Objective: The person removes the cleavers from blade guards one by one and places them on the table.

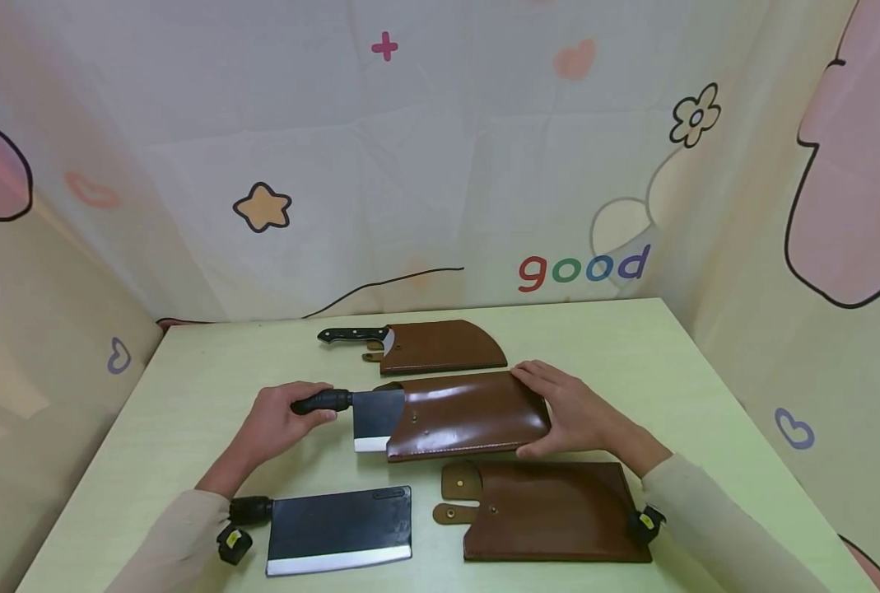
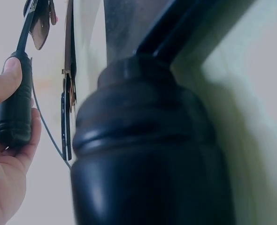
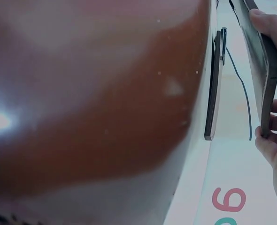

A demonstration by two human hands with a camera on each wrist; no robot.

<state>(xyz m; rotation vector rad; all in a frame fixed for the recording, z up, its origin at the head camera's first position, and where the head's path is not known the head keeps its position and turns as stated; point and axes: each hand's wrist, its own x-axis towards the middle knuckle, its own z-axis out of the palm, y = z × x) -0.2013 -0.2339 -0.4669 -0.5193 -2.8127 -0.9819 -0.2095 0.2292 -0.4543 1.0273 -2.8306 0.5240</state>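
My left hand (image 1: 277, 424) grips the black handle (image 1: 323, 401) of a cleaver (image 1: 375, 416). Most of its blade is hidden inside a glossy brown leather sheath (image 1: 469, 420); a strip near the handle shows. At the sheath's closed end, my right hand (image 1: 569, 412) holds it, fingers at the upper corner and thumb at the lower edge. In the left wrist view, the thumb (image 2: 14, 70) lies along the handle. The right wrist view shows the fingers and thumb around the sheath's end (image 3: 268, 70). Cleaver and sheath appear raised off the table.
A second cleaver (image 1: 339, 527) lies unsheathed at the front left, beneath the left wrist. Another brown sheath (image 1: 558, 511) with strap tabs lies at the front right, under the right wrist. Behind, a sheathed black-handled knife (image 1: 440, 346) rests on the pale table (image 1: 165, 412). Printed cloth encloses the table.
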